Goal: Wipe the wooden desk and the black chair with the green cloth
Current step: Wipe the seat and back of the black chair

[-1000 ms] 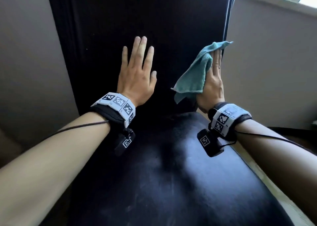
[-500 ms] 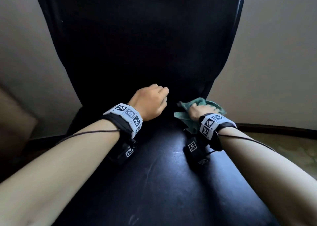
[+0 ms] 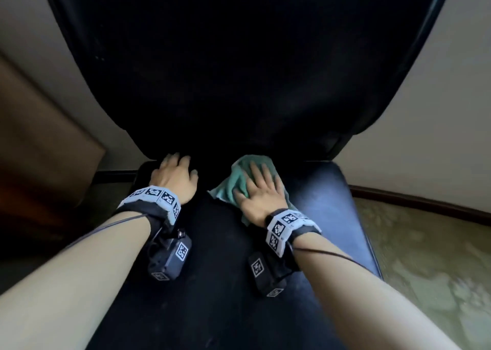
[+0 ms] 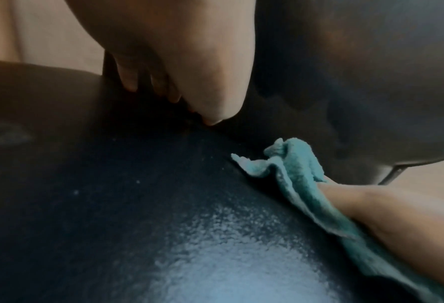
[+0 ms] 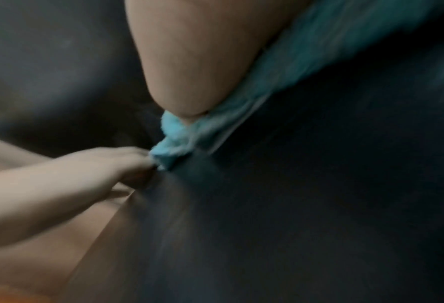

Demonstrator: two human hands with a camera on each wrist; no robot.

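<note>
The black chair [image 3: 318, 230] fills the head view, its seat in front of me and its tall backrest [image 3: 239, 70] behind. My right hand [image 3: 259, 187] lies flat with spread fingers on the green cloth [image 3: 228, 187], pressing it onto the rear of the seat by the backrest. In the left wrist view the green cloth [image 4: 296, 174] bunches beside the right hand [image 4: 371, 207]. My left hand [image 3: 176, 175] rests on the rear left of the seat, its fingers bent down to the leather, holding nothing. The desk is not in view.
A brown wooden panel [image 3: 39, 150] stands to the left of the chair. Pale walls [image 3: 438, 110] rise behind it, with a dark skirting board [image 3: 425, 203] at the right. Patterned greenish floor [image 3: 425, 270] lies right of the seat.
Both hands came down from the backrest to the rear of the seat. The right hand has flattened on the cloth, and the left fist has loosened onto the seat.
</note>
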